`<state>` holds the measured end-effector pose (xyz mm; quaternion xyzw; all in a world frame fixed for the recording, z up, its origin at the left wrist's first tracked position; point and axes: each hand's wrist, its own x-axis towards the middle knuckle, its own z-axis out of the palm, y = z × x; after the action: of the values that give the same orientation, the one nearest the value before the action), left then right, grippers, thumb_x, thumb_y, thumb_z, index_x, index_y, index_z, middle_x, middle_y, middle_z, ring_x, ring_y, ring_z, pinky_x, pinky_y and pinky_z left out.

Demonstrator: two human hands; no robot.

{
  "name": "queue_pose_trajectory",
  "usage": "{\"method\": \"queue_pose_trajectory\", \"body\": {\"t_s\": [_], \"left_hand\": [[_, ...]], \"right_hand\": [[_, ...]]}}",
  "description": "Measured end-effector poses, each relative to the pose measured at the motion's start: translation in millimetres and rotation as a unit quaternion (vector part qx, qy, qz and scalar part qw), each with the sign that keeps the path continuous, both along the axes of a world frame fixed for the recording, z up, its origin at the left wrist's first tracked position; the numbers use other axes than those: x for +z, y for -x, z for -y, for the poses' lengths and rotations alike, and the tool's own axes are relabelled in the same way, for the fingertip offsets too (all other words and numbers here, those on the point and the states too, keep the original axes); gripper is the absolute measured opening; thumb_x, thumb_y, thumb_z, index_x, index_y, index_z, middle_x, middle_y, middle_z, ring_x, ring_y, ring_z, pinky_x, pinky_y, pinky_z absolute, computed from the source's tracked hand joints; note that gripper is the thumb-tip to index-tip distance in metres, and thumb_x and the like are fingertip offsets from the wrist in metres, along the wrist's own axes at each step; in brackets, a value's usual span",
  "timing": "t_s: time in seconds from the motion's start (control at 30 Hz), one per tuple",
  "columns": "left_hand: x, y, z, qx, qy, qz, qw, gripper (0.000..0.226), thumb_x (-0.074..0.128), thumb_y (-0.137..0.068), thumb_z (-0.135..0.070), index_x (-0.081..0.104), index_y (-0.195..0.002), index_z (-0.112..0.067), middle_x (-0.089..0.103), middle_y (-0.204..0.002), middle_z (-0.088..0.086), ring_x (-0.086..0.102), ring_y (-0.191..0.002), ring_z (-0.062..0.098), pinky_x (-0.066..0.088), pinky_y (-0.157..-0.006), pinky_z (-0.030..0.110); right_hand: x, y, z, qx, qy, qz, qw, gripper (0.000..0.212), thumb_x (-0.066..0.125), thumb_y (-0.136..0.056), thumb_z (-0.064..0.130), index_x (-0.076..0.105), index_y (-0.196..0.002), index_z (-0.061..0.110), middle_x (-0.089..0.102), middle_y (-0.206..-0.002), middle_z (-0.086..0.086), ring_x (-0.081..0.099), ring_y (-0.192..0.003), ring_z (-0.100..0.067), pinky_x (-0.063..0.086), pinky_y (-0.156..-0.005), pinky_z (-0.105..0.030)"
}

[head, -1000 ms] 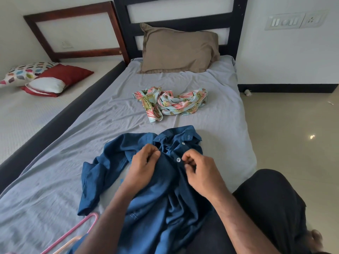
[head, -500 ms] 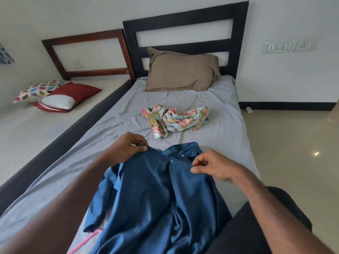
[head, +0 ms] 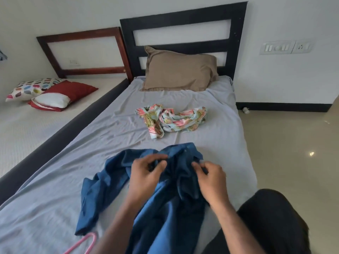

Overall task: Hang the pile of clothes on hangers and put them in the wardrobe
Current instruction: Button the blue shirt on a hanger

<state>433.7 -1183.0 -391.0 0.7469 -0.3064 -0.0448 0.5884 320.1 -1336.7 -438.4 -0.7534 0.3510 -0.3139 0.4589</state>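
The blue shirt [head: 165, 208] lies on the grey-sheeted bed [head: 55, 198] at the near end, right in front of the person. Its collar end points toward the far end of the bed and its body runs back toward the person, so the long axis goes near to far. One sleeve spreads out to the left across the sheet.

Both hands are at the collar end. The left hand [head: 145, 177] has its fingers curled and pinched on a fold of cloth on the left of the neck opening. The right hand [head: 211, 178] is closed in the same way on the fabric at the right of the opening. The picture is blurred at the fingertips, so exactly which edge each one holds cannot be told.

The pink hanger [head: 80, 243] lies on the sheet at the near left, just beside the shirt's lower sleeve, with only part of it in view. It sits nearer to the left hand than to the right, down and to the left of it. Judging from this, the next move would need the neck held open while the left hand reaches back for the hanger, which must then go in along the shirt's long axis from the collar end.

A floral garment [head: 172, 120] lies bunched further up the bed, well apart from the hands, between the shirt and the brown pillow [head: 179, 70]. No wardrobe is in view.
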Motion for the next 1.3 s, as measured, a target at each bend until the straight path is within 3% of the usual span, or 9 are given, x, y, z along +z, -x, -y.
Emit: {"method": "queue_pose_trajectory", "body": {"t_s": [0.17,0.43,0.73,0.83,0.97,1.07,1.13,1.2,1.3], "left_hand": [[-34,45,-8,0.012,0.034,-0.103,0.994,0.031,0.063,-0.095,0.002,0.078,-0.105,-0.024,0.078,-0.092,0.001,0.073,-0.087,0.017,0.057,-0.079,0.038],[-29,52,-9,0.085,0.121,-0.139,0.979,0.024,0.074,-0.086,0.002,0.077,-0.098,-0.019,0.075,-0.082,0.001,0.067,-0.073,0.013,0.055,-0.067,0.023],[-16,-1,-28,0.169,0.126,-0.118,0.97,0.013,0.07,-0.093,-0.008,0.075,-0.092,-0.02,0.073,-0.083,0.008,0.066,-0.073,0.02,0.056,-0.06,0.025],[-1,-20,-37,0.154,0.05,-0.076,0.984,0.008,0.077,-0.088,-0.016,0.075,-0.086,-0.023,0.074,-0.077,0.004,0.068,-0.074,0.024,0.058,-0.067,0.038],[13,-52,-67,-0.012,-0.127,-0.043,0.991,0.025,0.091,-0.069,-0.036,0.075,-0.084,-0.024,0.071,-0.072,0.013,0.06,-0.062,0.023,0.048,-0.063,0.034],[21,-75,-95,-0.171,-0.317,-0.065,0.931,0.038,0.094,-0.059,-0.034,0.075,-0.092,-0.033,0.074,-0.088,0.012,0.069,-0.077,0.024,0.053,-0.077,0.036],[20,-92,-110,-0.168,-0.438,0.005,0.883,0.032,0.088,-0.071,-0.015,0.075,-0.087,-0.038,0.075,-0.083,-0.001,0.069,-0.077,0.015,0.053,-0.076,0.03],[18,-105,-120,-0.121,-0.477,0.06,0.869,0.026,0.081,-0.082,-0.012,0.076,-0.078,-0.037,0.072,-0.075,-0.004,0.062,-0.068,0.005,0.047,-0.067,0.02],[20,-113,-126,-0.056,-0.396,0.022,0.916,0.02,0.069,-0.093,-0.007,0.074,-0.075,-0.015,0.067,-0.071,0.012,0.053,-0.059,0.01,0.041,-0.058,0.021]], "right_hand": [[-8,25,-27,0.159,-0.265,0.046,0.95,0.014,0.065,-0.097,0.008,0.077,-0.094,0.014,0.078,-0.089,-0.005,0.075,-0.087,-0.022,0.06,-0.081,-0.037],[0,34,-24,0.153,-0.341,0.158,0.914,0.006,0.071,-0.092,0.008,0.076,-0.095,0.006,0.075,-0.098,-0.021,0.072,-0.096,-0.037,0.055,-0.094,-0.047],[-11,36,-23,0.065,0.029,-0.053,0.996,0.039,0.058,-0.09,-0.01,0.07,-0.104,0.024,0.07,-0.097,0.016,0.065,-0.089,0.004,0.052,-0.077,-0.009],[-12,35,-18,-0.017,0.092,-0.09,0.992,0.035,0.054,-0.091,-0.008,0.071,-0.105,0.019,0.073,-0.095,0.006,0.068,-0.087,-0.012,0.059,-0.076,-0.025],[-16,35,-12,-0.066,0.116,-0.123,0.983,0.025,0.053,-0.096,0.001,0.069,-0.1,0.019,0.07,-0.092,0.002,0.066,-0.083,-0.02,0.056,-0.074,-0.035],[-14,35,-9,-0.091,0.114,-0.109,0.983,0.01,0.062,-0.098,0.018,0.064,-0.088,0.018,0.066,-0.078,0.006,0.057,-0.066,-0.013,0.048,-0.063,-0.031],[-12,34,-7,-0.101,0.118,-0.109,0.982,0.029,0.066,-0.096,0.03,0.056,-0.073,0.018,0.057,-0.064,0.008,0.048,-0.055,-0.007,0.034,-0.051,-0.025],[-13,33,-3,-0.107,0.127,-0.105,0.981,0.042,0.068,-0.094,0.038,0.049,-0.063,0.019,0.052,-0.062,0.006,0.048,-0.056,-0.012,0.03,-0.051,-0.025],[-5,27,10,-0.096,0.137,-0.116,0.979,0.05,0.068,-0.092,0.046,0.043,-0.056,0.023,0.051,-0.065,0.002,0.05,-0.066,-0.023,0.036,-0.057,-0.029]]}}
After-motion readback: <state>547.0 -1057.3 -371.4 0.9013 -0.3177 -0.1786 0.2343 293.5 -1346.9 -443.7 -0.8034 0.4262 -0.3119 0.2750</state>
